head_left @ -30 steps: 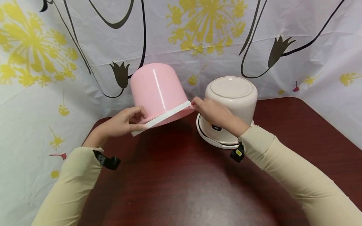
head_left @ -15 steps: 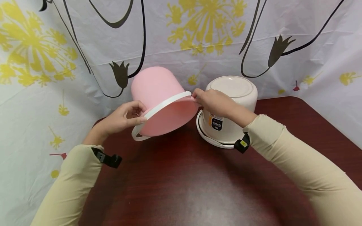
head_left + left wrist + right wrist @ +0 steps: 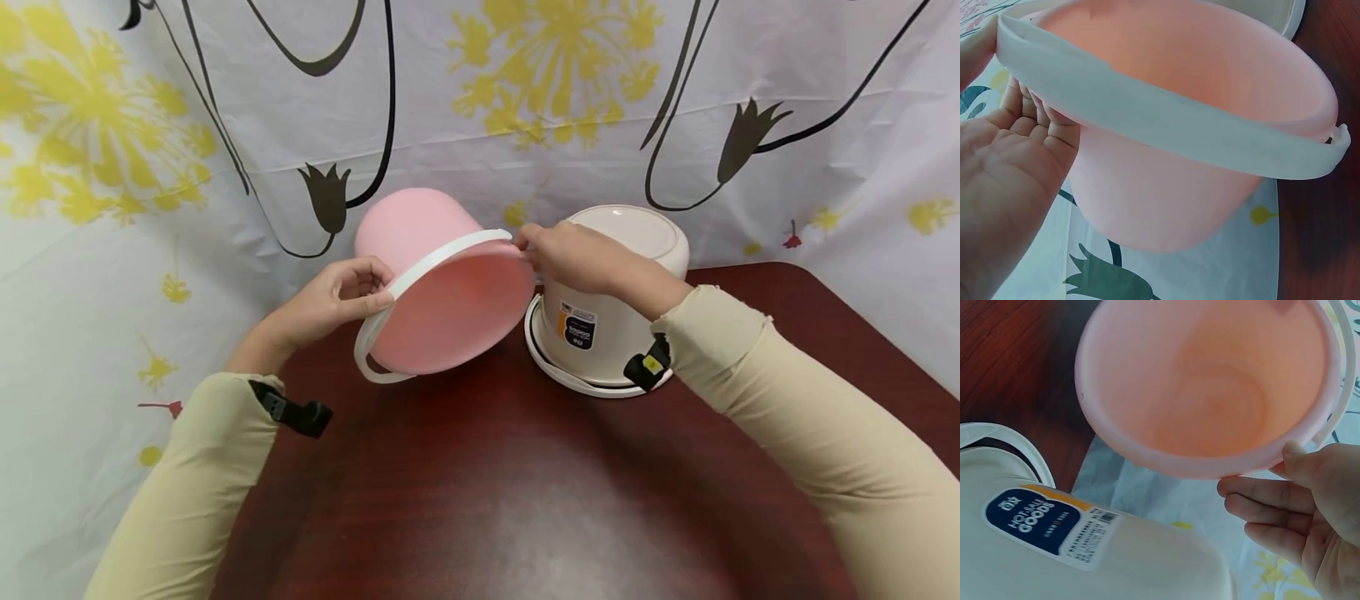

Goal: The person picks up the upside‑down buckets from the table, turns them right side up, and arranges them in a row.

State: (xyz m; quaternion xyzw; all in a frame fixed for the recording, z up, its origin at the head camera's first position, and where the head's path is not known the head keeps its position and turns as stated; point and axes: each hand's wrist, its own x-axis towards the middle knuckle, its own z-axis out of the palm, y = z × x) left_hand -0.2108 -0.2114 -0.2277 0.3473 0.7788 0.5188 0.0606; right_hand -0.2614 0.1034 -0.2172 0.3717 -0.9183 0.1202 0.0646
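Both hands hold a pink bucket [image 3: 465, 308] tilted on its side above the table, its open mouth toward the head camera. My left hand [image 3: 330, 300] grips the left rim, thumb over the white handle [image 3: 1147, 119] and fingers curled behind it. At the other side my right hand [image 3: 573, 254] pinches the rim between thumb and fingers, as the right wrist view shows. The bucket's inside [image 3: 1210, 406] holds nothing visible. Close by the right hand, a cream bucket [image 3: 600, 333] stands upside down on the table, a dark printed label [image 3: 1035, 519] on its side.
The dark red-brown table [image 3: 465, 483] spreads out in front of the buckets. A white handle [image 3: 555, 375] lies around the cream bucket's base. Behind the table hangs a white curtain [image 3: 420, 100] with yellow and dark flower prints.
The pink bucket has tipped from nearly upside down to sideways, its mouth swinging up toward the head camera. Its handle has dropped below the rim at the left. The right hand has risen slightly.
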